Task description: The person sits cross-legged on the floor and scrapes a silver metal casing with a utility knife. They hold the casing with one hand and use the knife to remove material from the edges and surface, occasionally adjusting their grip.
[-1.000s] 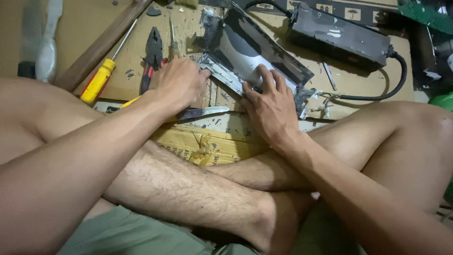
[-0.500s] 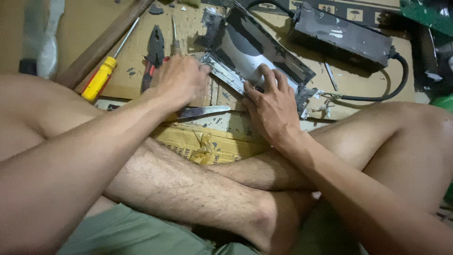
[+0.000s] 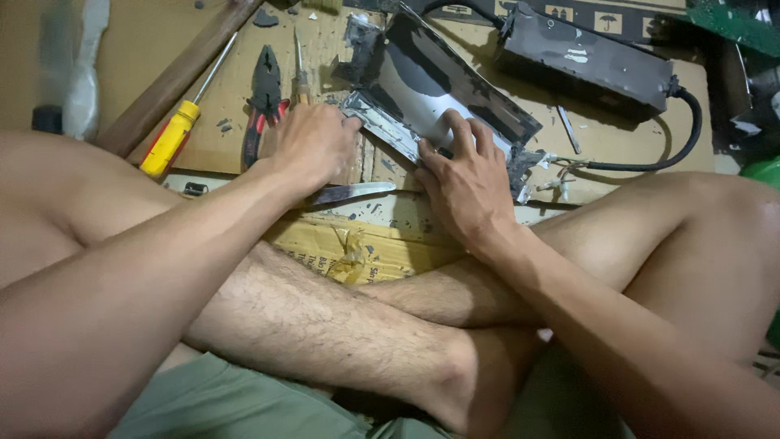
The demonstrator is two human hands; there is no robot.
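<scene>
Pliers (image 3: 264, 89) and screwdriver (image 3: 180, 122) crowd the left; bare cardboard (image 3: 626, 134) right of the casing (image 3: 439, 93) seems passable.

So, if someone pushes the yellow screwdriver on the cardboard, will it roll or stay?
The yellow screwdriver would probably roll sideways: its handle looks rounded and it lies flat on the cardboard. It seems stiff and light, with a thin metal shaft. The wooden stick beside it might stop it.

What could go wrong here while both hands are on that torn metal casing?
The casing has ragged, torn edges right where the left hand and right hand press, so a slip could cut bare fingers. A knife blade lies between the hands, close to the crossed bare legs. Bare wire ends from the black cable sit beside the right hand and might snag it.
</scene>
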